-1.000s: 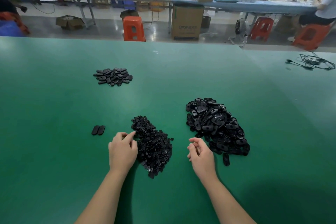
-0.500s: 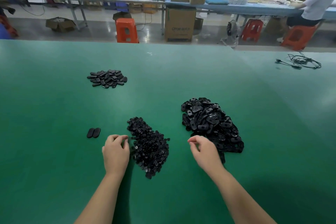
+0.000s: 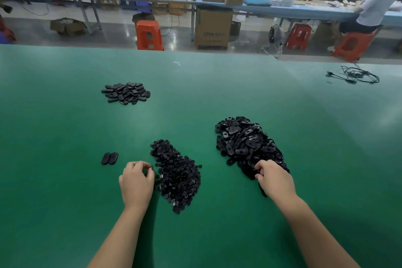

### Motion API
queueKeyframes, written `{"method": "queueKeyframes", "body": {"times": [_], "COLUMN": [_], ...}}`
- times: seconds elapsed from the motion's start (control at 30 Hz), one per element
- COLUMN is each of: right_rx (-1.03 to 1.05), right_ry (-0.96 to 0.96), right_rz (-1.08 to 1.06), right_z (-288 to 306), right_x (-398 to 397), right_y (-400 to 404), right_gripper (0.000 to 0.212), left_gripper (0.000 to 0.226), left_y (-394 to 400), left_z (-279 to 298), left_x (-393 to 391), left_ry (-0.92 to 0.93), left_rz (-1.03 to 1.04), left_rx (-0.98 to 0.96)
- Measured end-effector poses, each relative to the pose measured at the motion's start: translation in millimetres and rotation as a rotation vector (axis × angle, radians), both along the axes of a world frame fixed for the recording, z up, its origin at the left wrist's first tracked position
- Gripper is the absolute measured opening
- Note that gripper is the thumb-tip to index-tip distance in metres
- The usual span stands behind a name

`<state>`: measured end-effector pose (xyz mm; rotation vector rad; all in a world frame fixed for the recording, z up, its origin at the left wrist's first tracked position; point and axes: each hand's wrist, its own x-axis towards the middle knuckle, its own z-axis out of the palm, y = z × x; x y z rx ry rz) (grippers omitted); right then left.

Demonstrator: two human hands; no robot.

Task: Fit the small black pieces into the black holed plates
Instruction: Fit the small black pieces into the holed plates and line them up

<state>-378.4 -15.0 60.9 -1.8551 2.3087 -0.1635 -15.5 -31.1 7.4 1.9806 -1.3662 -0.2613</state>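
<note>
Reaching into both piles, hands seemingly pinching.

Green matted surface, bearing a heap of small black pieces at centre, a heap of holed plates to its right, a smaller far-left pile of black ovals, two ovals side by side, and a tangled black cable far right.

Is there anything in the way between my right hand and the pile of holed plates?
Nothing visible. The right hand already rests on the near edge of the holed-plate pile, fingers curled into the plates.
</note>
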Motion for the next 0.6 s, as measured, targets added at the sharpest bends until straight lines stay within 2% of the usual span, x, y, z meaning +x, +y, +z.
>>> {"method": "queueKeyframes", "body": {"times": [0.13, 0.33, 0.4, 0.53, 0.6], "right_rx": [-0.045, -0.182, -0.196, -0.159, -0.129], "right_ry": [-0.075, -0.403, -0.547, -0.975, -1.106], "right_rz": [0.002, -0.024, -0.041, -0.088, -0.089], "right_z": [-0.4, 8.4, 12.5, 16.7, 12.7], "right_x": [4.3, 11.1, 15.9, 33.5, 45.6], "right_y": [-1.6, -11.2, -12.6, -9.6, -7.1], "right_gripper": [0.022, 0.027, 0.019, 0.007, 0.006], "left_gripper": [0.005, 0.010, 0.010, 0.012, 0.013], "left_y": [-0.2, 1.0, 1.8, 4.8, 6.1], "left_z": [1.3, 2.5, 4.0, 7.8, 8.7], "left_x": [0.1, 0.1, 0.2, -2.4, -3.7], "left_ry": [-0.004, 0.014, 0.030, 0.092, 0.094], "left_rz": [-0.024, -0.039, -0.046, -0.082, -0.094], "left_rx": [-0.007, -0.007, -0.012, -0.017, -0.012]}}
